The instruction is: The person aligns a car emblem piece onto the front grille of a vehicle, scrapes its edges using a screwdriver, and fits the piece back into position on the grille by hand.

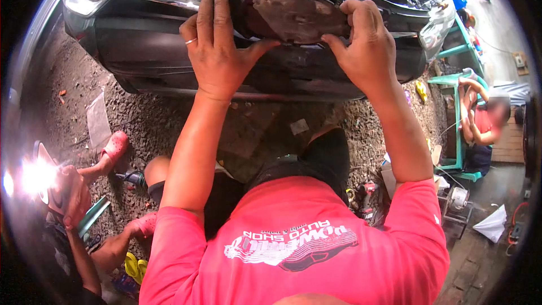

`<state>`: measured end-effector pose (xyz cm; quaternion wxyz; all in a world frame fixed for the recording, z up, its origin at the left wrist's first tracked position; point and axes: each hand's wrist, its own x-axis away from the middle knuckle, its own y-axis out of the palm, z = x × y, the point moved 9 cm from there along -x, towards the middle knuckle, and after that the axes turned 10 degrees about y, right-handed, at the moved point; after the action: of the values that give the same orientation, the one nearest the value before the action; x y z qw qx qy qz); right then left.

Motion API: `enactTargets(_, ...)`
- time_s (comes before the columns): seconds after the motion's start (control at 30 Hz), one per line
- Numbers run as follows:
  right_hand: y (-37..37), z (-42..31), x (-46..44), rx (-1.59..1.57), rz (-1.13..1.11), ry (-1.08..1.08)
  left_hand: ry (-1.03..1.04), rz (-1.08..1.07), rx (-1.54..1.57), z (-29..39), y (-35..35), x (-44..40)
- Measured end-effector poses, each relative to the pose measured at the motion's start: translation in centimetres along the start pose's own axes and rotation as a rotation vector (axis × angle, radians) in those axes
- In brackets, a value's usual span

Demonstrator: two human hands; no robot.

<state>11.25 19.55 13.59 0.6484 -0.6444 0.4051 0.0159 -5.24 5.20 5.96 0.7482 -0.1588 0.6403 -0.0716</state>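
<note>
Across the top of the head view is the dark front of a car (pixel 152 39), with an oval brown, dusty-looking panel (pixel 299 17) at its middle. My left hand (pixel 217 51) lies on the car front at the panel's left side, its fingers stretched upward and its thumb out toward the lower edge. At the panel's right edge my right hand (pixel 364 36) has its fingers bent over the rim and its thumb at the lower edge, closed on that side of the panel.
A person with a bright light (pixel 42 175) sits at the lower left, near pink clogs (pixel 116 146). Another person (pixel 485 118) sits on a green chair at the right. A red and black power tool (pixel 368 197) lies on the gravel, left of a motor-like device (pixel 457 199).
</note>
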Motion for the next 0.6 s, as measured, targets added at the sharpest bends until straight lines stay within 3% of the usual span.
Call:
enactTargets(0.23, -0.7, -0.3, 0.2, 0.067, 0.038, -0.148, -0.013, 0.076, -0.057, -0.4, -0.9, -0.3)
enactTargets(0.37, -0.6, -0.3, 0.4, 0.059, 0.006, -0.102, -0.012, 0.080, -0.129, -0.3, -1.3, -0.3)
enactTargets(0.6, -1.0, -0.7, 0.6, 0.159, 0.149, -0.317, 0.019, 0.095, -0.126, -0.3, -1.6, -0.4)
